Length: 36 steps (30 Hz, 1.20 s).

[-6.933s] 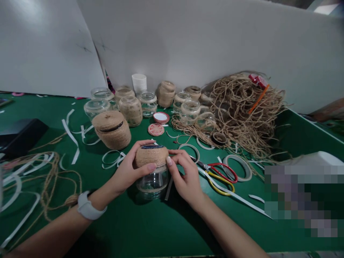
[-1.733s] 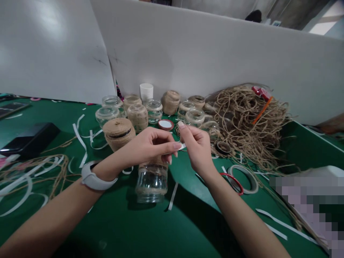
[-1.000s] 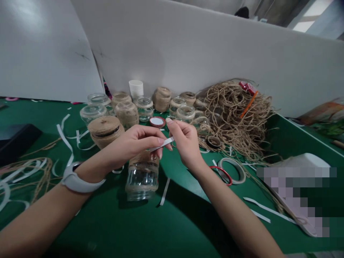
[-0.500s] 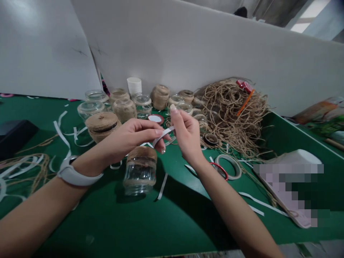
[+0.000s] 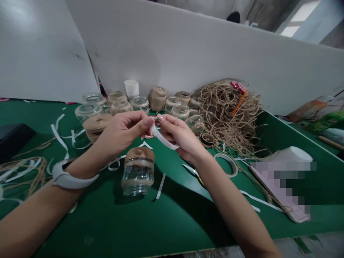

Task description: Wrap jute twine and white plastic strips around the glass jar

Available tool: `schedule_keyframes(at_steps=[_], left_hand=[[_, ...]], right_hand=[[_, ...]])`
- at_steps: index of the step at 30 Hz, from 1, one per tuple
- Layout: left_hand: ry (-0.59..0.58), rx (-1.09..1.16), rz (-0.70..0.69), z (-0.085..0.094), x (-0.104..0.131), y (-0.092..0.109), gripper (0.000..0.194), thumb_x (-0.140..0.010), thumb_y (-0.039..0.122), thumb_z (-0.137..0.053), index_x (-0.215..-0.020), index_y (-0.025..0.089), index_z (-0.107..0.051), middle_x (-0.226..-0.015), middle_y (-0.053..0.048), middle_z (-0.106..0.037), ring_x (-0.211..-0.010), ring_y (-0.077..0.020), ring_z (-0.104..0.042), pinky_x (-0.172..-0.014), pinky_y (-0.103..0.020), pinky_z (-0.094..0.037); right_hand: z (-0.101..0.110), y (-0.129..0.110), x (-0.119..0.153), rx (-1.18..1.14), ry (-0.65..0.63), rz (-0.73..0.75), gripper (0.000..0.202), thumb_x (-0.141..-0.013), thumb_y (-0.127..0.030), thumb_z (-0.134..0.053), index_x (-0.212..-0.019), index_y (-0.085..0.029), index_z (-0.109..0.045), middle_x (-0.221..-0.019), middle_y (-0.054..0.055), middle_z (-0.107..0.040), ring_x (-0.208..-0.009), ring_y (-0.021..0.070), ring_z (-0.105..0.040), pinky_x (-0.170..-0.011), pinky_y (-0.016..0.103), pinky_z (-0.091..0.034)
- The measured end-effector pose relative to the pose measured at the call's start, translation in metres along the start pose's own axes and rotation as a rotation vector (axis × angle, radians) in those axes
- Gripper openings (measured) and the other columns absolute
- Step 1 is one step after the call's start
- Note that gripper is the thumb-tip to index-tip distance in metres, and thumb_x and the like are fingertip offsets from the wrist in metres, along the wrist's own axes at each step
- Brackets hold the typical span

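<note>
My left hand (image 5: 125, 130) and my right hand (image 5: 178, 134) meet above the table, fingertips pinched close together. Between them runs a narrow white strip of tape (image 5: 164, 141), which curves down and out towards my right palm. Both thumbs and forefingers press at its upper end; the exact grip there is partly hidden. Just below my hands a glass jar (image 5: 138, 173) stands upside down on the green table, with brown twine wrapped around its base end and near its mouth. A short white strip (image 5: 160, 187) lies beside the jar.
Several glass and twine-wrapped jars (image 5: 157, 98) and white paper cups (image 5: 131, 89) line the back panel. A heap of twine (image 5: 231, 107) fills the back right. Scissors (image 5: 190, 169) and a tape roll (image 5: 233, 165) lie right of my hands. Loose white strips (image 5: 59, 141) lie left.
My right hand has moved left and down, so its fingertips meet those of my left. The strip now bows out below my fingers towards the right palm. The jar stays put.
</note>
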<state>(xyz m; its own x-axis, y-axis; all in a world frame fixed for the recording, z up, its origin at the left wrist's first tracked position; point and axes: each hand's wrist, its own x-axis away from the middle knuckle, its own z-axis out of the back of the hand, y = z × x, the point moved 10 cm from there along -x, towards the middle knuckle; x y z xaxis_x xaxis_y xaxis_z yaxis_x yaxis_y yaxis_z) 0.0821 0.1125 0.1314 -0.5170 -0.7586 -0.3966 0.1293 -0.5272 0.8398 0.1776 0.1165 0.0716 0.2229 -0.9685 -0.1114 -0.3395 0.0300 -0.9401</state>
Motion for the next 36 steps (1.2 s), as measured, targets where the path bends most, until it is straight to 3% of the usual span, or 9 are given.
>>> schedule_keyframes(at_steps=[7, 12, 16, 25, 31, 36], left_hand=[[-0.043, -0.467, -0.14, -0.001, 0.004, 0.015, 0.036, -0.098, 0.03, -0.044, -0.064, 0.019, -0.051, -0.061, 0.002, -0.056, -0.057, -0.0129, -0.052, -0.057, -0.024, -0.038], [-0.053, -0.684, -0.237, -0.005, 0.007, 0.028, 0.035, -0.096, 0.03, -0.04, -0.062, 0.022, -0.04, -0.057, 0.002, -0.047, -0.053, -0.0142, -0.044, -0.053, -0.027, -0.03], [-0.067, -0.816, -0.288, -0.009, 0.009, 0.031, 0.033, -0.096, 0.031, -0.037, -0.065, 0.022, -0.044, -0.058, 0.001, -0.047, -0.052, -0.0154, -0.042, -0.053, -0.028, -0.028], [-0.246, -0.677, -0.283, -0.01, 0.013, 0.025, 0.03, -0.097, 0.029, -0.042, -0.074, 0.018, -0.06, -0.068, 0.001, -0.063, -0.06, -0.0139, -0.055, -0.058, -0.024, -0.035], [-0.25, -0.722, -0.284, -0.009, 0.014, 0.025, 0.032, -0.097, 0.029, -0.041, -0.074, 0.018, -0.06, -0.067, 0.001, -0.061, -0.06, -0.0135, -0.055, -0.057, -0.024, -0.034], [-0.222, -0.836, -0.351, -0.013, 0.017, 0.028, 0.031, -0.097, 0.025, -0.039, -0.075, 0.016, -0.06, -0.07, -0.001, -0.06, -0.063, -0.0144, -0.052, -0.059, -0.026, -0.033]], right_hand=[[0.004, 0.005, 0.004, -0.037, -0.017, -0.147, 0.023, -0.082, -0.034, -0.074, -0.079, -0.017, -0.059, -0.054, -0.012, -0.028, -0.042, 0.0034, -0.017, -0.039, 0.019, -0.008], [0.002, 0.007, 0.005, -0.061, -0.032, -0.175, 0.023, -0.085, -0.03, -0.071, -0.076, -0.017, -0.055, -0.054, -0.012, -0.026, -0.041, 0.003, -0.017, -0.037, 0.017, -0.01], [0.002, 0.008, 0.005, -0.023, -0.041, -0.202, 0.022, -0.089, -0.029, -0.067, -0.075, -0.017, -0.055, -0.052, -0.012, -0.026, -0.041, 0.0032, -0.017, -0.037, 0.016, -0.01], [-0.003, 0.004, 0.009, 0.023, -0.111, -0.226, 0.024, -0.086, -0.032, -0.071, -0.076, -0.015, -0.057, -0.051, -0.013, -0.031, -0.04, 0.0027, -0.017, -0.036, 0.017, -0.009], [-0.002, 0.006, 0.008, 0.057, -0.081, -0.228, 0.022, -0.088, -0.031, -0.069, -0.077, -0.016, -0.057, -0.052, -0.012, -0.035, -0.039, 0.0028, -0.018, -0.036, 0.017, -0.01], [-0.002, 0.009, 0.007, 0.082, -0.088, -0.232, 0.025, -0.091, -0.033, -0.066, -0.075, -0.017, -0.054, -0.051, -0.012, -0.029, -0.041, 0.0034, -0.017, -0.037, 0.017, -0.01]])
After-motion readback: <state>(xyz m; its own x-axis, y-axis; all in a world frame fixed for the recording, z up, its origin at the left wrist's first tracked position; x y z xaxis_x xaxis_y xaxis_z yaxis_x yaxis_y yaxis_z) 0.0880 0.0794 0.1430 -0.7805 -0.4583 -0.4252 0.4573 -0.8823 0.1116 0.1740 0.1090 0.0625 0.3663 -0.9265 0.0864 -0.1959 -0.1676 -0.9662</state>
